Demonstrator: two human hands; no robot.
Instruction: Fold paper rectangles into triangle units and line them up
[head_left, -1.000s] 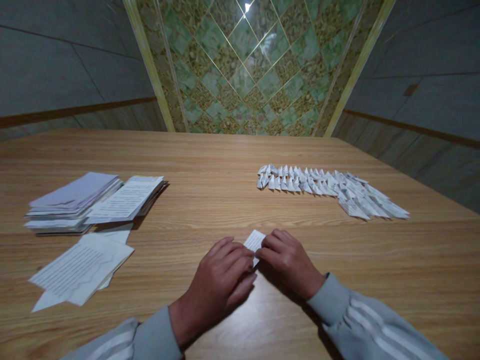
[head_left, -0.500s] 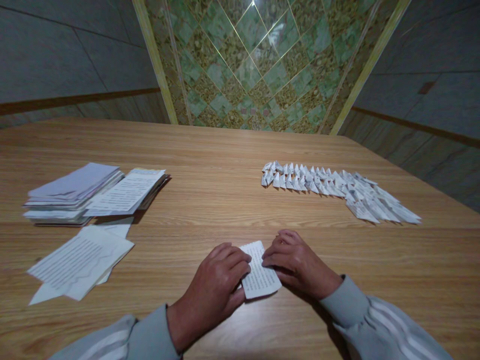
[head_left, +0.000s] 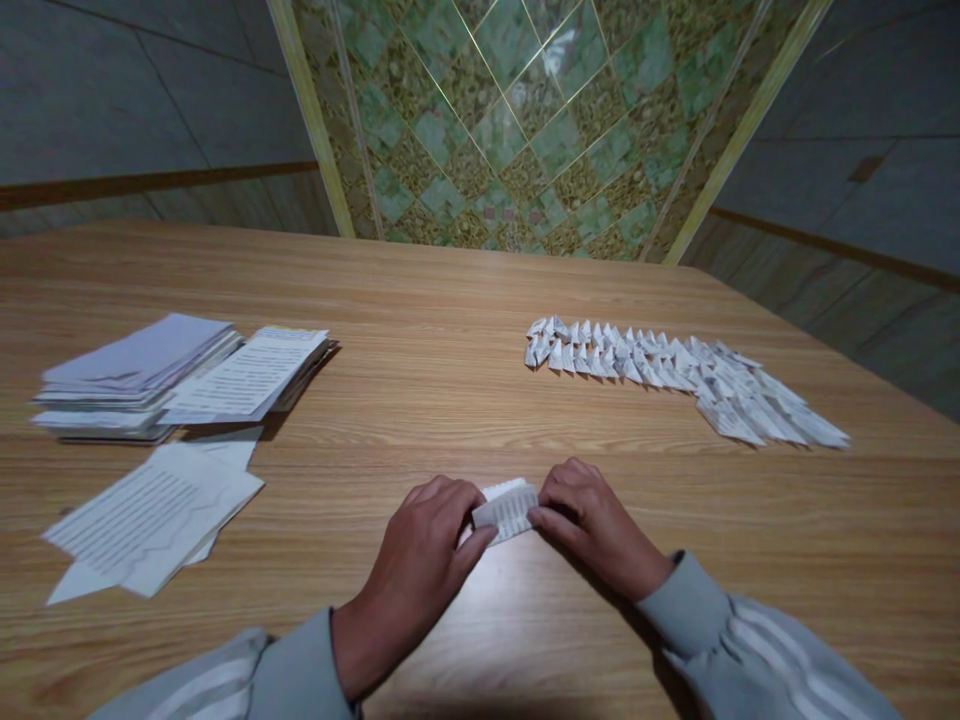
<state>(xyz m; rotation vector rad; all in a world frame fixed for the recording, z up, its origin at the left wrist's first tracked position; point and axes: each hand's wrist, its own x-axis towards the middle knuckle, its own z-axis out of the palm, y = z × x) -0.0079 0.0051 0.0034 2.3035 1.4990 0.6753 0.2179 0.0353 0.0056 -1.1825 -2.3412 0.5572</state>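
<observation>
Your left hand and right hand pinch opposite ends of a white printed paper rectangle, seemingly part-folded, above the brown wood-grain table — long axis running left-right, right end angled slightly away — with flat white lined sheets unfolded at left and pointed white paper pieces already folded farther right.

Tabletop: light brown, wood-grain surface, lengthwise streaks; pale glare patch toward near side. Far wall panel: glossy diamond-set tiles, green alternating with mottled brown-gold; bright reflection in upper part. Panel flanked by yellowish trim, left strip and right strip, both slanted in view. Left wall and right wall: dim grey, dark seams, brown band above streaked lower section. Small brownish rectangle on right wall.
</observation>
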